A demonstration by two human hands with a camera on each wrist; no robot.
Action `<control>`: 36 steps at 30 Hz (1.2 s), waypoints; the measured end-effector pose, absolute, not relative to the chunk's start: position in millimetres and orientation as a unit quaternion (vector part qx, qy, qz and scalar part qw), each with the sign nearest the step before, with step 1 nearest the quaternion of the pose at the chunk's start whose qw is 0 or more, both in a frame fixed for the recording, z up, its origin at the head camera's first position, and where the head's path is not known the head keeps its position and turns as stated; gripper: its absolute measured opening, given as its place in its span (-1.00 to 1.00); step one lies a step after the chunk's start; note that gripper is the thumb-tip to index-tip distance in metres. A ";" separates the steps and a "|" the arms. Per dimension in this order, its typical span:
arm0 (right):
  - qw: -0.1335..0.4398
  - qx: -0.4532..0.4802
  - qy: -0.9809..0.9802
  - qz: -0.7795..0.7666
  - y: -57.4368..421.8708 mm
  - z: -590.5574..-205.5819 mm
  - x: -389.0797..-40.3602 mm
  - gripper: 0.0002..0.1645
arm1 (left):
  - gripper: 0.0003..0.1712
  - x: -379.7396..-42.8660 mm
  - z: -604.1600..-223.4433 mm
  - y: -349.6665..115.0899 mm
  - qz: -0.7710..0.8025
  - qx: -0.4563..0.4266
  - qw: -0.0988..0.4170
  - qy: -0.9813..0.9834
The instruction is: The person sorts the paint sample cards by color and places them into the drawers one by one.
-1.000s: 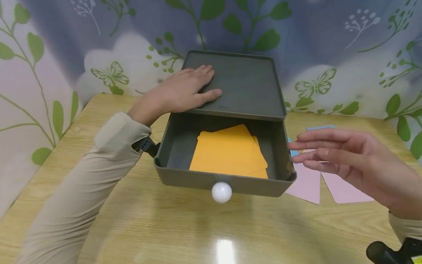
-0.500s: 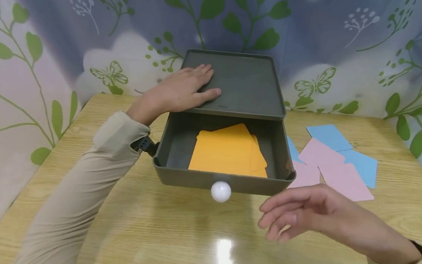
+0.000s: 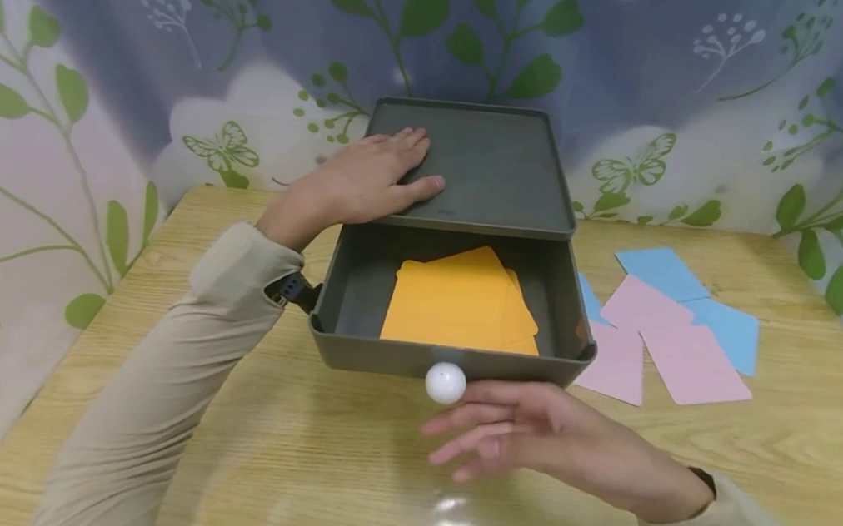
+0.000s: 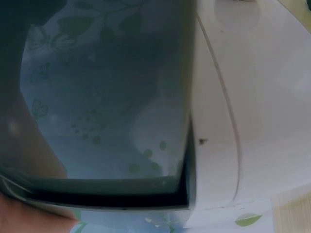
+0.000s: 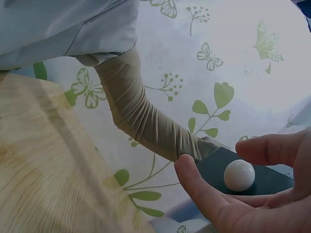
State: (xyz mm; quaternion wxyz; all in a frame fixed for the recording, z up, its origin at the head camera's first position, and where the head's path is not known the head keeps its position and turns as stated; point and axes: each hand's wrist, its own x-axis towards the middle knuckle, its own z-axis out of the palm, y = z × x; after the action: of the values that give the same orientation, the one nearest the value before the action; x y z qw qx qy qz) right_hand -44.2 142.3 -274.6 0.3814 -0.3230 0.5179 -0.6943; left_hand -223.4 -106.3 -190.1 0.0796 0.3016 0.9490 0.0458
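Observation:
A dark grey box (image 3: 505, 170) stands at the back of the table with its drawer (image 3: 368, 357) pulled out. Orange cards (image 3: 455, 304) lie overlapping inside the drawer. My left hand (image 3: 372, 177) rests flat on the box's lid, fingers straight. On the drawer front is a round white knob (image 3: 445, 383). Close to it is my right hand (image 3: 534, 436), its fingers relaxed and apart, fingertips reaching around the knob. In the right wrist view, the knob (image 5: 239, 175) shows between the thumb and the fingers, against the dark drawer front (image 5: 214, 170).
Right of the box, pink cards (image 3: 697, 366) and blue cards (image 3: 661, 271) lie spread on the wooden table (image 3: 240, 448). A leaf-patterned curtain (image 3: 260, 48) hangs behind and at the sides. Dark camera straps (image 3: 294, 289) sit on the wrists.
My right hand has come from above the pink and blue cards, down and left to the drawer knob. The left hand, drawer and orange cards stay where they were.

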 end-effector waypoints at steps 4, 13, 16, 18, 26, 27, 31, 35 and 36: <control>0.382 -0.329 0.507 -0.699 138.2 -274.5 -46.1 -0.49 | -0.17 -224.0 -191.4 -105.9 0.043 0.304 0.075 0.949; 0.372 -0.324 0.512 -0.703 138.8 -273.4 -53.2 -0.47 | -0.17 -225.1 -191.9 -104.1 0.035 0.302 0.074 0.950; 0.371 -0.320 0.521 -0.699 138.1 -273.7 -58.9 -0.47 | -0.18 -225.2 -191.9 -104.1 0.035 0.302 0.074 0.950; 0.368 -0.326 0.519 -0.699 136.9 -274.3 -63.9 -0.46 | -0.18 -224.9 -191.9 -104.5 0.036 0.300 0.074 0.950; 0.337 -0.299 0.517 -0.728 131.6 -275.7 -91.3 -0.50 | -0.17 -224.6 -192.3 -104.9 0.037 0.296 0.071 0.952; 0.330 -0.291 0.523 -0.729 130.5 -275.8 -94.7 -0.50 | -0.17 -224.8 -192.8 -105.0 0.038 0.296 0.070 0.952; 0.313 -0.268 0.536 -0.737 126.4 -275.9 -106.6 -0.45 | -0.17 -224.6 -193.2 -105.2 0.042 0.297 0.066 0.952; 0.298 -0.250 0.539 -0.747 123.9 -276.5 -117.8 -0.46 | -0.17 -224.7 -193.2 -104.8 0.041 0.297 0.064 0.952; 0.294 -0.249 0.539 -0.749 123.5 -276.9 -120.6 -0.49 | -0.17 -224.8 -193.0 -104.6 0.040 0.296 0.065 0.952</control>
State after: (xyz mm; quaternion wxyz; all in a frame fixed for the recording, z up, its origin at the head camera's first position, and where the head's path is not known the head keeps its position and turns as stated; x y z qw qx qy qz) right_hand -120.6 123.5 -276.9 0.2944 -0.2485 0.5388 -0.7492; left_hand -224.8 -104.6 -193.0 0.0647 0.2964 0.9520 0.0404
